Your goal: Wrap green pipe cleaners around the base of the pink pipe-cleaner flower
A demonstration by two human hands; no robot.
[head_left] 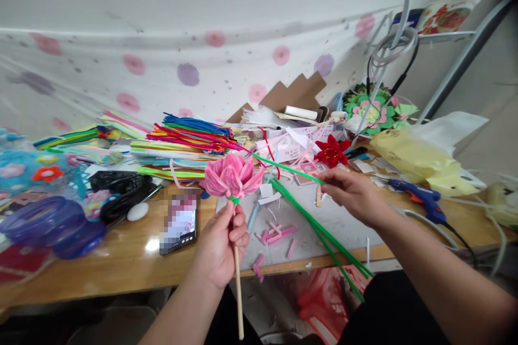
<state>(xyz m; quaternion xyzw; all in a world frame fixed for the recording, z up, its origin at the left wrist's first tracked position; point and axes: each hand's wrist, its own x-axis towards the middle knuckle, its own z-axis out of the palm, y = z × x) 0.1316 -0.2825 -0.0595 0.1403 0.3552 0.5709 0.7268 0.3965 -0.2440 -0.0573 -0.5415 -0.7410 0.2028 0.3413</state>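
Note:
My left hand (pixel 226 242) is closed around a thin wooden stick (pixel 238 302) that carries a pink pipe-cleaner flower (pixel 232 175) at its top. A bit of green wraps the flower's base, just above my fingers. To the right, my right hand (pixel 348 191) pinches the end of a single green pipe cleaner (pixel 287 168), which points away to the upper left, behind the flower. Below it, several more green pipe cleaners (pixel 319 232) lie slantwise over the grey mat and past the table's front edge.
Bundles of coloured pipe cleaners (pixel 190 140) lie at the back. A phone (pixel 180 221) rests left of my left hand, near a purple plastic container (pixel 52 226). Pink offcuts (pixel 279 234) litter the mat (pixel 243 215). A red flower (pixel 332 150) and a blue glue gun (pixel 416 194) are at the right.

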